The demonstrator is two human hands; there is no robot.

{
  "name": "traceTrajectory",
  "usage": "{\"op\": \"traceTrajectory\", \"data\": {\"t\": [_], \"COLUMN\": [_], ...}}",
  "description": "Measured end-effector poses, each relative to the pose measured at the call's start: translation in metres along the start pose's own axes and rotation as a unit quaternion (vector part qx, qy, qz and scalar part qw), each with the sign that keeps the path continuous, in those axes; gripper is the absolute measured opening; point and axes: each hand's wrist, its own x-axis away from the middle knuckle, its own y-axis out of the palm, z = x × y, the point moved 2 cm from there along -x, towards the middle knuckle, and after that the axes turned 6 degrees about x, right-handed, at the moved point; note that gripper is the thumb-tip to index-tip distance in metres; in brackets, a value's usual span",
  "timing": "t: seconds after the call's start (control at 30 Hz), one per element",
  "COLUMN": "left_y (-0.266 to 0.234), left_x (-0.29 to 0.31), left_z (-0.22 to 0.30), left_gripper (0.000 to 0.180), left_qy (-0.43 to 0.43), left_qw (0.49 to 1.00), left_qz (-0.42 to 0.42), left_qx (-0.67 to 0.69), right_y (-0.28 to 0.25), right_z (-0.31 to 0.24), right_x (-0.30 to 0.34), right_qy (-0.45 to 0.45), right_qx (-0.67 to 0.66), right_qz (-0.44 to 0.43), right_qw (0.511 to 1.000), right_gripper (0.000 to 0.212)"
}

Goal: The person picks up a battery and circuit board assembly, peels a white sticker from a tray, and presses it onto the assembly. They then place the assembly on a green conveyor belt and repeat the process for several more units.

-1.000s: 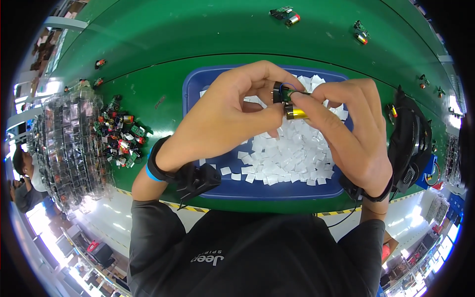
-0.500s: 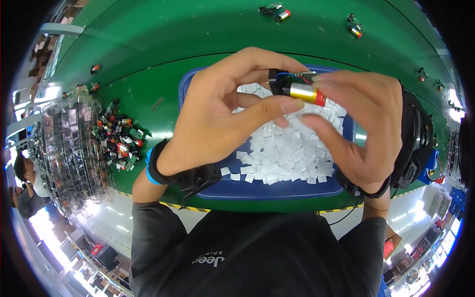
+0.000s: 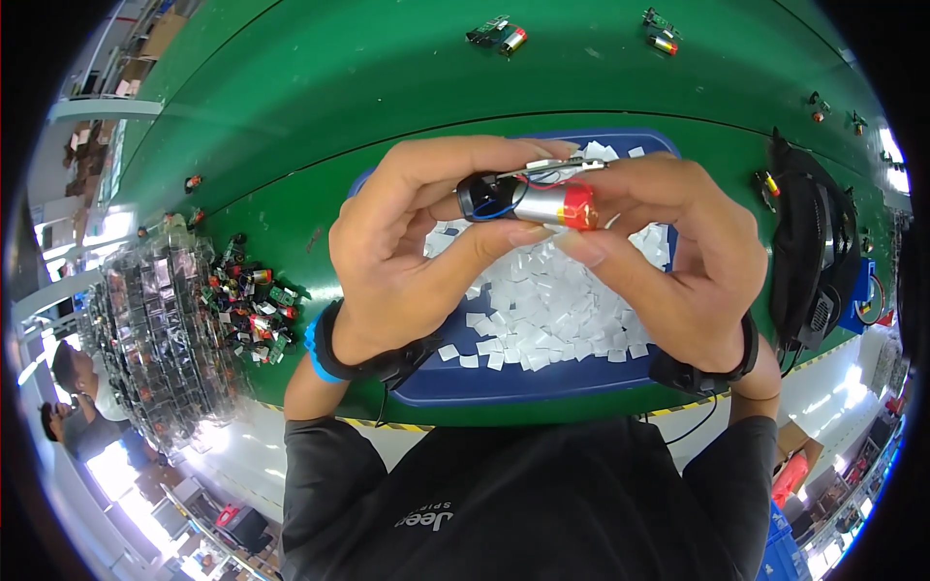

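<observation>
Over the tray I hold a small battery assembly (image 3: pixel 544 206) between both hands. It has a silver cylindrical cell with a red end, a black end piece, thin red and blue wires, and a narrow circuit board along its far side. My left hand (image 3: pixel 389 247) is closed round the black end, thumb under the cell and fingers behind the board. At the red end, my right hand (image 3: pixel 702 259) pinches with its thumb near the cell and its index finger by the board. Beneath lie many small white square pieces (image 3: pixel 552 305) in a blue tray (image 3: pixel 523 391).
Left on the green table (image 3: pixel 387 82) lie a heap of similar battery assemblies (image 3: pixel 257 310) and a stack of clear trays (image 3: pixel 160 329). Several single assemblies (image 3: pixel 513 39) sit toward the back. A black bag (image 3: pixel 814 252) stands at right. A person (image 3: pixel 87 387) is at far left.
The assembly has moved left and slightly nearer, and has turned so its wires and red end show more. My right thumb and index finger have closed in on the red end.
</observation>
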Motion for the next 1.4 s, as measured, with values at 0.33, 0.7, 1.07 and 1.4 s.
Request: {"op": "traceTrajectory", "data": {"t": [0.33, 0.7, 1.07, 1.4], "left_y": [-0.002, 0.0, 0.005, 0.01], "left_x": [0.0, 0.001, 0.0, -0.003], "left_z": [0.012, 0.013, 0.016, 0.023], "left_gripper": [0.042, 0.042, 0.041, 0.035], "left_qy": [0.01, 0.007, 0.085, 0.008], "left_qw": [0.989, 0.991, 0.966, 0.957], "left_qz": [-0.014, 0.014, -0.01, 0.021], "left_qx": [-0.144, -0.134, -0.245, -0.29], "right_y": [0.009, 0.008, 0.014, 0.009], "right_z": [0.002, 0.005, 0.001, 0.005], "right_x": [0.002, 0.001, 0.005, -0.007], "right_qy": [0.023, 0.14, 0.183, 0.329], "right_qx": [-0.111, -0.138, -0.209, -0.36], "right_qz": [0.035, -0.015, 0.029, -0.03], "right_qw": [0.993, 0.98, 0.96, 0.873], "right_gripper": [0.036, 0.023, 0.018, 0.015]}}
